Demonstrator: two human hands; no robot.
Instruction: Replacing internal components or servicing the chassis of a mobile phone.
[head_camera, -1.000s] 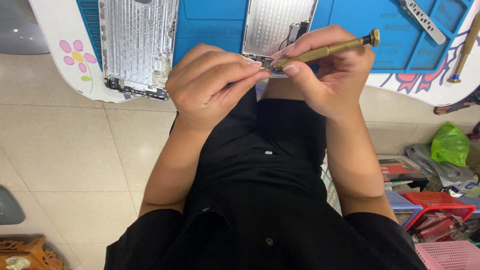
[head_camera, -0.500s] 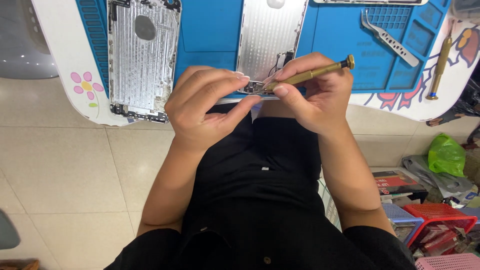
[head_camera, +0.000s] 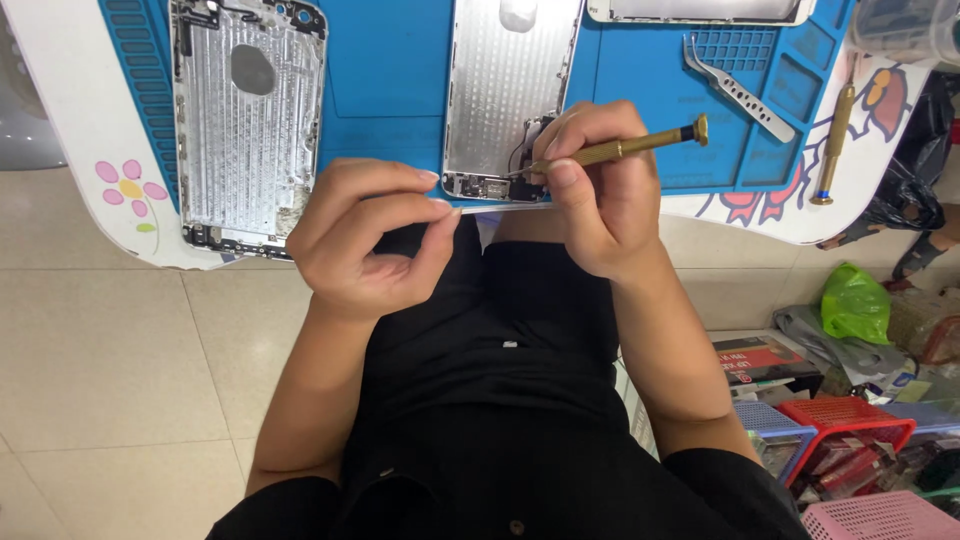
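Right hand grips brass-coloured screwdriver, tip hidden at silver metal phone housing bottom edge; left hand pinched, contents can't tell.

My right hand pinches a brass screwdriver, tip at the near end of the middle phone housing; left hand hovers just beside it.

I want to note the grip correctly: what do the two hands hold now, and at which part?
The right hand holds a brass screwdriver by the front of its shaft, near the tip. The left hand seems to hold nothing; its fingertips are pinched together.
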